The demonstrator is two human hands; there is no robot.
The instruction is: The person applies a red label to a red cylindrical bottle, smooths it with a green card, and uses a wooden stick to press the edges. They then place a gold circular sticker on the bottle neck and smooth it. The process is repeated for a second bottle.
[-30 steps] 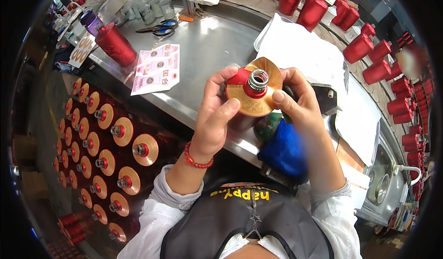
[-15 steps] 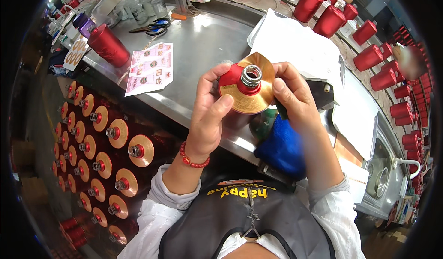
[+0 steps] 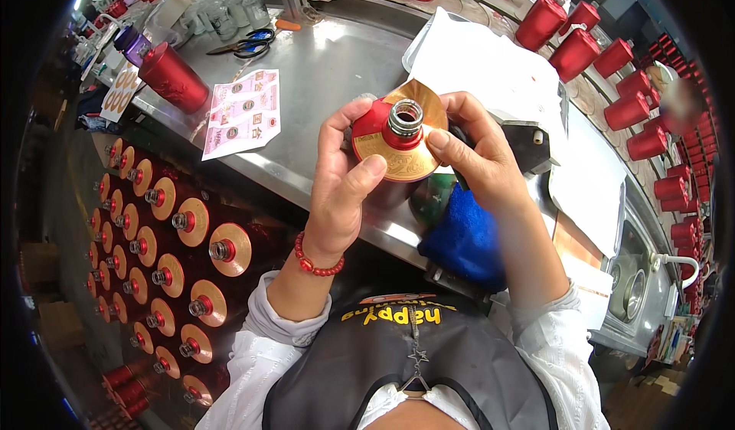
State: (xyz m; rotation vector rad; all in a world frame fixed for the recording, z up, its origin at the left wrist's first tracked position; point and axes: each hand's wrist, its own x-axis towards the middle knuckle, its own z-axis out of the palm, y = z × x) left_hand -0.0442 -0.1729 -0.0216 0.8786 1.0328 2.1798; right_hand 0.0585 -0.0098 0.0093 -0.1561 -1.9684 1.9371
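I hold a red bottle [image 3: 373, 127] upright in front of me, its open metal neck facing the camera. A round gold label collar [image 3: 406, 162] sits around the neck on the shoulder. My left hand [image 3: 341, 192] wraps the bottle's left side, thumb pressing on the collar's lower edge. My right hand [image 3: 478, 154] grips the right side, thumb flat on the gold collar beside the neck.
Rows of red bottles with gold collars [image 3: 184, 254] stand below the steel table's [image 3: 321, 70] left edge. On the table lie a sticker sheet [image 3: 241, 112], a red bottle [image 3: 172, 78], scissors [image 3: 245, 43] and white sheets [image 3: 490, 70]. A blue cloth [image 3: 463, 238] hangs at the table edge. More red bottles [image 3: 605, 55] line the right.
The bottle and both hands have stayed together in front of me, shifting slightly. My right thumb has slid further onto the gold collar near the neck.
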